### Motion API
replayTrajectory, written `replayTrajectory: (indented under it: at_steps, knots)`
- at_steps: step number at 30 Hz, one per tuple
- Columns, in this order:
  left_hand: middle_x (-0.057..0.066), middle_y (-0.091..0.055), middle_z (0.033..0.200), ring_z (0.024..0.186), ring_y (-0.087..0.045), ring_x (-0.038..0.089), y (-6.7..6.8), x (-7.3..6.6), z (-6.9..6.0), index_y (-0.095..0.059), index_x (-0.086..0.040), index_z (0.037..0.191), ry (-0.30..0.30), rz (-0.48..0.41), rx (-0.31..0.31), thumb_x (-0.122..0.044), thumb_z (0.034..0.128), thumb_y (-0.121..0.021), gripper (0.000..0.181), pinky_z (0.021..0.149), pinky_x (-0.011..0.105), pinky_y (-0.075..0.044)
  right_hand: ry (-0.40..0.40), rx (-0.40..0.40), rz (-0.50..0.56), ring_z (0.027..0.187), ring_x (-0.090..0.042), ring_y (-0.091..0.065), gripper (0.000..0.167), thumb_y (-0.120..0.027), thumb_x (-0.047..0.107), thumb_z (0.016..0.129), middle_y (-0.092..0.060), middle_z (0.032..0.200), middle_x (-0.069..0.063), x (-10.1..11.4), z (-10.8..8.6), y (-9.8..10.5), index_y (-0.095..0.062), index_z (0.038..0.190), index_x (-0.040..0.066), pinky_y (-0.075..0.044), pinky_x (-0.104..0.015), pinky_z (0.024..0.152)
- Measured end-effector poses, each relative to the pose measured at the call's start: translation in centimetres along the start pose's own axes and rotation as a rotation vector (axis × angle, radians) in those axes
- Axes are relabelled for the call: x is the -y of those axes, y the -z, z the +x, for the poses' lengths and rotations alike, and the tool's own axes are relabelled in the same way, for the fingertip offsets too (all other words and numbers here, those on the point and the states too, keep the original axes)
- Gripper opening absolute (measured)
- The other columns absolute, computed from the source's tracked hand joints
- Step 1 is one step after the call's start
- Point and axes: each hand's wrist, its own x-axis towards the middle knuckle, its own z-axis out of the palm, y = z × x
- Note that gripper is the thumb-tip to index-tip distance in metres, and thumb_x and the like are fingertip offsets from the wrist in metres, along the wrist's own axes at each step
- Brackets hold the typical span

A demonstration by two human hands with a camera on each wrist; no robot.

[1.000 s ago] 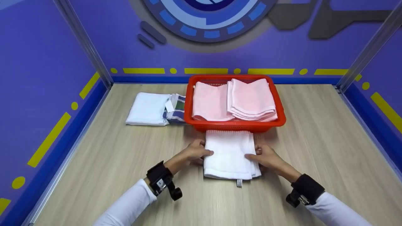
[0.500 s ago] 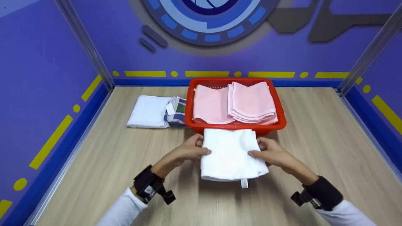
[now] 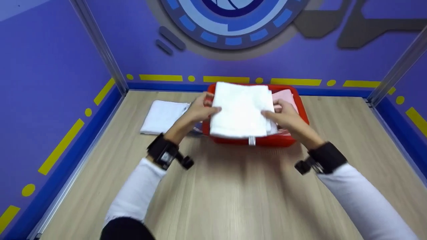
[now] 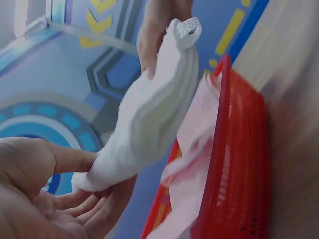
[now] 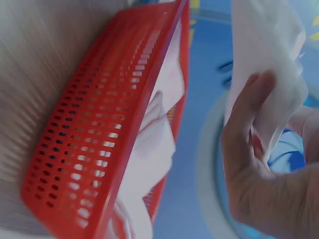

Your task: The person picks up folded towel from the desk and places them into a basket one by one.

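Observation:
A folded white towel (image 3: pixel 240 110) with a small tag at its near edge is held up above the red basket (image 3: pixel 253 141). My left hand (image 3: pixel 200 108) pinches its left edge, thumb on top and fingers underneath. On the opposite edge my right hand (image 3: pixel 283 115) grips it the same way. In the left wrist view the towel (image 4: pixel 149 114) shows its thick stacked layers, apart from the basket (image 4: pixel 239 159) below. Folded pink towels (image 5: pixel 149 154) lie in the basket, seen in the right wrist view; from the head most of them are hidden behind the white towel.
Left of the basket lies another folded white towel (image 3: pixel 163 116), beside a striped cloth mostly covered by my left arm. Patterned purple wall panels (image 3: pixel 260 63) stand close behind the basket and along both sides of the wooden table (image 3: pixel 227 200).
Both hands have lifted the white towel off the table in front of the basket and carried it forward and up, over the pink towels.

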Motion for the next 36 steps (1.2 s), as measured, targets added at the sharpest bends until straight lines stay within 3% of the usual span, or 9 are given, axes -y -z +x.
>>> replayTrajectory:
  at_steps: [4, 7, 13, 18, 23, 26, 31, 34, 36]
  knots:
    - [0.004, -0.052, 0.102, 0.093, -0.051, 0.017, -0.2, 0.0, 4.0, -0.050, -0.012, 0.105, -0.009, 0.103, -0.130, -0.011, 0.0932, -0.072, 0.025, 0.074, 0.025, -0.043, 0.018, -0.114, -0.050, 0.079, -0.010, -0.064, 0.059, -0.063, 0.019, 0.100, -0.056, 0.130, -0.029, 0.6, 3.7, -0.5, -0.028, 0.142, -0.002, -0.058, -0.020, 0.063]
    - [0.002, -0.050, 0.098, 0.092, -0.048, 0.018, -0.4, 0.4, 5.9, -0.052, -0.013, 0.094, -0.006, 0.167, -0.179, -0.009, 0.0924, -0.072, 0.020, 0.074, 0.025, -0.039, 0.032, -0.150, -0.151, 0.078, -0.012, -0.056, 0.055, -0.063, 0.017, 0.099, -0.054, 0.122, -0.027, 0.5, 5.9, -1.0, -0.031, 0.140, -0.002, -0.051, -0.015, 0.057]
    - [0.011, -0.066, 0.112, 0.101, -0.061, 0.026, -1.1, 1.9, 7.4, -0.069, -0.006, 0.104, -0.010, 0.482, -0.217, -0.009, 0.0919, -0.070, 0.013, 0.084, 0.034, -0.049, 0.012, -0.030, -0.358, 0.080, -0.017, -0.056, 0.048, -0.065, 0.014, 0.097, -0.053, 0.113, -0.023, -1.0, 8.2, -2.0, -0.049, 0.137, -0.007, -0.049, -0.014, 0.058]
    - [0.016, -0.071, 0.115, 0.106, -0.067, 0.031, -2.1, 2.5, 7.4, -0.070, 0.002, 0.106, -0.029, 0.784, -0.115, -0.008, 0.0895, -0.071, 0.019, 0.091, 0.042, -0.055, 0.018, 0.073, -0.492, 0.091, -0.025, -0.060, 0.049, -0.065, 0.013, 0.096, -0.058, 0.121, -0.032, -2.0, 8.6, -2.6, -0.052, 0.137, -0.011, -0.050, -0.016, 0.066]
    - [0.022, -0.066, 0.121, 0.109, -0.065, 0.033, -2.9, 2.1, 7.1, -0.064, 0.005, 0.115, -0.058, 0.968, 0.021, -0.008, 0.0887, -0.074, 0.031, 0.093, 0.043, -0.054, 0.007, 0.138, -0.516, 0.078, -0.016, -0.059, 0.052, -0.062, 0.013, 0.099, -0.058, 0.128, -0.035, -1.9, 8.5, -2.5, -0.048, 0.141, -0.014, -0.054, -0.018, 0.067]
    - [0.024, -0.063, 0.126, 0.114, -0.062, 0.034, -3.1, 2.0, 7.2, -0.063, 0.005, 0.118, -0.054, 1.005, 0.066, -0.006, 0.0889, -0.074, 0.033, 0.096, 0.043, -0.053, -0.011, 0.200, -0.535, 0.080, -0.016, -0.057, 0.057, -0.061, 0.016, 0.100, -0.055, 0.133, -0.034, -1.6, 8.4, -2.3, -0.043, 0.145, -0.013, -0.055, -0.021, 0.074]
    - [0.021, -0.065, 0.119, 0.106, -0.062, 0.031, -3.5, 2.1, 7.2, -0.063, 0.004, 0.116, -0.070, 1.021, 0.094, -0.004, 0.0911, -0.067, 0.026, 0.090, 0.040, -0.052, 0.010, 0.248, -0.566, 0.101, -0.033, -0.056, 0.061, -0.060, 0.019, 0.101, -0.051, 0.136, -0.036, -1.6, 8.1, -1.8, -0.039, 0.148, -0.013, -0.052, -0.032, 0.089]
    - [0.013, -0.061, 0.098, 0.089, -0.054, 0.023, -3.0, 2.1, 7.3, -0.062, 0.006, 0.106, -0.117, 0.962, 0.104, -0.006, 0.0922, -0.065, 0.018, 0.078, 0.031, -0.046, 0.033, 0.254, -0.534, 0.105, -0.035, -0.057, 0.062, -0.060, 0.020, 0.101, -0.050, 0.137, -0.037, -1.8, 7.9, -1.0, -0.038, 0.149, -0.012, -0.054, -0.038, 0.096]
    - [0.010, -0.050, 0.088, 0.081, -0.046, 0.021, -2.1, 2.0, 7.4, -0.061, 0.007, 0.104, -0.161, 0.846, 0.102, -0.009, 0.0942, -0.064, 0.019, 0.072, 0.027, -0.038, 0.042, 0.244, -0.462, 0.101, -0.030, -0.061, 0.060, -0.059, 0.019, 0.102, -0.051, 0.135, -0.039, -2.0, 7.7, 0.1, -0.038, 0.149, -0.012, -0.058, -0.037, 0.093]
